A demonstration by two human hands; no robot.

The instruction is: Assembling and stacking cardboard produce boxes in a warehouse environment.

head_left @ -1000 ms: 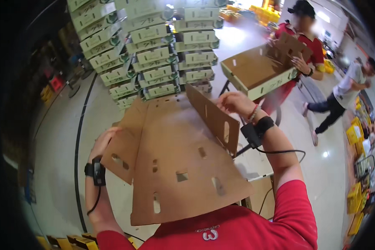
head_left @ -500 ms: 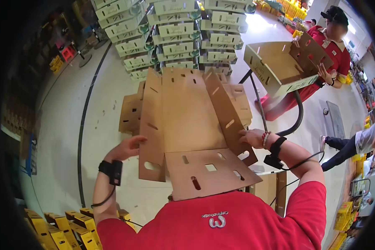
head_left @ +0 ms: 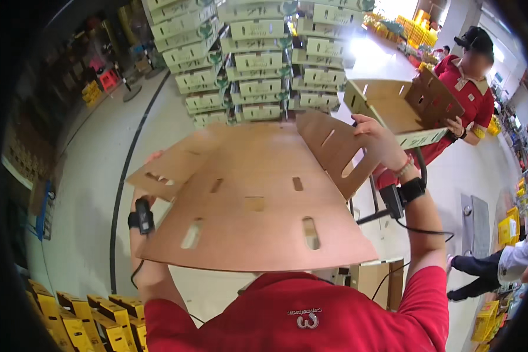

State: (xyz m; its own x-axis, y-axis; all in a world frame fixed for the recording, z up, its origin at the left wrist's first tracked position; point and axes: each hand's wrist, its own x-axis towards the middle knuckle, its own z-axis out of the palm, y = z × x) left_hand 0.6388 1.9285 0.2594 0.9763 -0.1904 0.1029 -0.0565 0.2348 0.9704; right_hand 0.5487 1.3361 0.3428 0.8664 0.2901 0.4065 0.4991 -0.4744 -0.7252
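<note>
A brown cardboard box (head_left: pixel 258 193), partly folded, is raised close in front of me with its broad near flap tilted toward me. That flap has slots and a square cut-out; side flaps lean outward. My right hand (head_left: pixel 384 144) is closed around the outer edge of the right side flap (head_left: pixel 334 146), fingertips at its top. At the left side flap (head_left: pixel 173 161), my left hand (head_left: pixel 155 156) grips the outer edge, mostly hidden behind the board. Both wrists carry black strapped devices with cables.
Tall stacks of pale green cartons (head_left: pixel 258 61) stand ahead. To the right, a co-worker (head_left: pixel 469 82) holds an open carton (head_left: pixel 399 108) beside a dark metal frame. Yellow cartons (head_left: pixel 94 322) stand at lower left. Another person (head_left: pixel 498 261) is at far right.
The brown box has come up and nearer, its near flap now broad in view. Both my hands have moved up along its sides; the left has closed on its flap.
</note>
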